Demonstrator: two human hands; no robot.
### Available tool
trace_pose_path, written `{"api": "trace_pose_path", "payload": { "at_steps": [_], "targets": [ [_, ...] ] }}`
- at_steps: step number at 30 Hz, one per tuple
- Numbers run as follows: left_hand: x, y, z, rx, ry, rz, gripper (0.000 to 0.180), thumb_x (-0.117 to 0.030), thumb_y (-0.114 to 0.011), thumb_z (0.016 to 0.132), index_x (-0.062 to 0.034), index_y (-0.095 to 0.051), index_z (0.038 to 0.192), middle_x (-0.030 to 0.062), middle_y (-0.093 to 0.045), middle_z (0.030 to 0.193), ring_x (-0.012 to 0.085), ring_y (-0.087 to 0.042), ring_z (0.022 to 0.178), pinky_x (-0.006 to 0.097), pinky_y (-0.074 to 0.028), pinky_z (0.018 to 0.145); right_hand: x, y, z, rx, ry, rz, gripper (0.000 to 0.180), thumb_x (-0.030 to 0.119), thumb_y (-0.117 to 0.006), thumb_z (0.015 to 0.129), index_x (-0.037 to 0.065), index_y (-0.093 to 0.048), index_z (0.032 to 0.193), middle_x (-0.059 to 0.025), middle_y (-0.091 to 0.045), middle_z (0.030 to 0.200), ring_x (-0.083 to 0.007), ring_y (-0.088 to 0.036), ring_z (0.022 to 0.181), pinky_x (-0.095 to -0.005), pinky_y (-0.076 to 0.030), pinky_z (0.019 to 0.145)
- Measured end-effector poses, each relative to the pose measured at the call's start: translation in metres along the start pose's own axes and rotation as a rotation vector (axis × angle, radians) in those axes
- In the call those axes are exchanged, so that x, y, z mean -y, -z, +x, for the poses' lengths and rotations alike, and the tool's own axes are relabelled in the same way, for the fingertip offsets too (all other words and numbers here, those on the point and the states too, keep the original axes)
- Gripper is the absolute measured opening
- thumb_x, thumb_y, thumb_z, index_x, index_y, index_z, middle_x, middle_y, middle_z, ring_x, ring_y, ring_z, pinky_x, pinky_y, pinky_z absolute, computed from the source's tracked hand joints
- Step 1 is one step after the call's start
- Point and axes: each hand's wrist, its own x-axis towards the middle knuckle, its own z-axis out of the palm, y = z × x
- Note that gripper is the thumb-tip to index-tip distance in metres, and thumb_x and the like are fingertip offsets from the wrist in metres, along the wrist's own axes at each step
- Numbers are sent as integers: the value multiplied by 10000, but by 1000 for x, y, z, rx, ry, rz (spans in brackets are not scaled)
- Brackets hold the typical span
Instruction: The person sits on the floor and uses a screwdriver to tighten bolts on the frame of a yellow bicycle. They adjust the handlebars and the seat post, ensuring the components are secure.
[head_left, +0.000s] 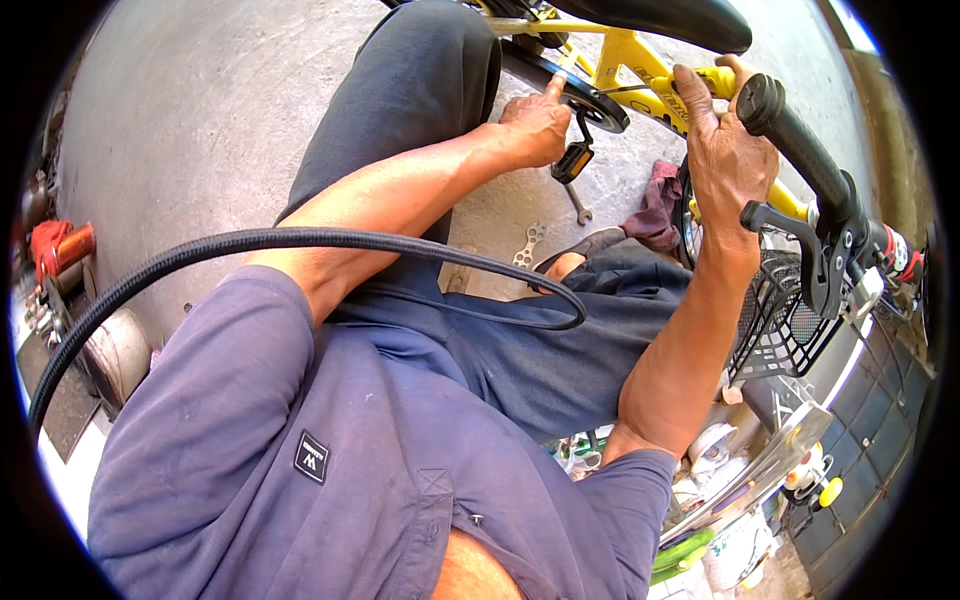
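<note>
A yellow bicycle frame (625,55) stands in front of me. My left hand (540,130) reaches toward the black chain guard (600,112), its index finger stretched out with the tip at the guard's upper edge. The other fingers are curled, and I see nothing in them. Just below hangs a pedal (572,162) with an orange reflector. My right hand (732,165) is closed round a yellow tube of the frame near the handlebar, thumb along its top; the fingers on the far side are partly hidden. Beside it are the black handlebar grip (815,145) and brake lever (785,225).
A black saddle (670,20) sits above the frame. A wrench (578,205), a flat multi-hole spanner (529,245) and a dark red cloth (655,205) lie on the floor. A black wire basket (785,315) is at the right. A black braided hose or cable (300,238) arcs across my front.
</note>
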Motion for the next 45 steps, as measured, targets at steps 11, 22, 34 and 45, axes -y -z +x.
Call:
{"api": "trace_pose_path", "payload": {
  "at_steps": [11,22,34,45],
  "targets": [
    [-5,1,0,35,24,18,223,-149,-602,819,30,-625,950,268,-212,1534,443,-608,1038,489,-472,922,-5,-11,8,-69,70,86,338,351,-707,874,73,-622,1045,-123,-627,796,-229,-657,695,-347,-548,622],
    [1,-2,-1,14,1,0,197,-135,-591,813,29,-619,920,294,-223,1519,446,-605,1030,492,-471,911,-9,-6,10,65,104,17,346,338,-687,889,196,-547,1172,-83,-636,861,-198,-665,722,-318,-550,554],
    [-3,-4,3,17,41,50,259,-176,-634,812,10,-637,991,256,-179,1550,425,-616,1046,473,-480,913,16,3,14,-60,-33,83,255,286,-670,902,83,-562,1011,-85,-554,689,-257,-574,591,-384,-449,549],
    [-1,-4,3,25,33,42,224,-167,-624,814,21,-625,934,263,-194,1542,433,-617,1022,489,-486,894,-16,-22,11,-230,251,-244,378,91,-689,803,213,-634,1156,-113,-575,1065,-258,-641,833,-348,-551,655]
  ]
}}
